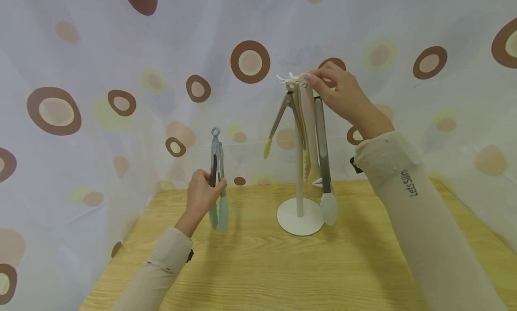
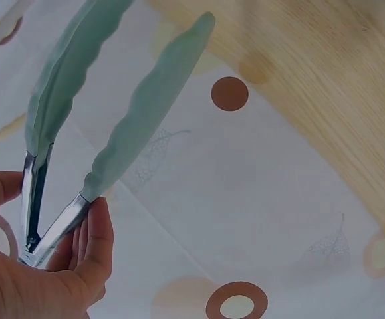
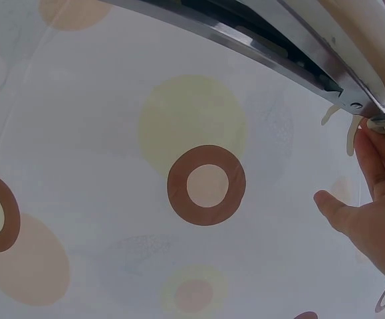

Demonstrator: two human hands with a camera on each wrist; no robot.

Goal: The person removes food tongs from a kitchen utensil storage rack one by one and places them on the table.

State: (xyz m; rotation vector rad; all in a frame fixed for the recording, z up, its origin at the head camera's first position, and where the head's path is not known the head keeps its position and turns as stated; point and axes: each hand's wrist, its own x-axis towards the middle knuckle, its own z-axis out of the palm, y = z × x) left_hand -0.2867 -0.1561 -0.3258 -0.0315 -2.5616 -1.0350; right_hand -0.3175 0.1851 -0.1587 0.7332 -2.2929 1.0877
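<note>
My left hand (image 1: 202,192) holds mint-green-tipped tongs (image 1: 223,212) by their metal arms, ring end up, over the table's left part. In the left wrist view the thumb and fingers of that hand (image 2: 42,282) lie on either side of the tongs' arms, and the two tips (image 2: 142,109) spread apart. My right hand (image 1: 341,93) is at the top of a white utensil stand (image 1: 300,167). Its fingers (image 3: 376,166) touch near the hooks and a hanging ring, with the thumb apart from them. Yellow-tipped tongs (image 1: 278,122), white-tipped tongs (image 1: 329,208) and a beige-handled utensil (image 1: 308,118) hang there.
The stand's round white base (image 1: 299,228) rests on a wood-grain table (image 1: 258,270). A pale curtain (image 1: 161,46) with brown and beige dots rises behind and beside the table.
</note>
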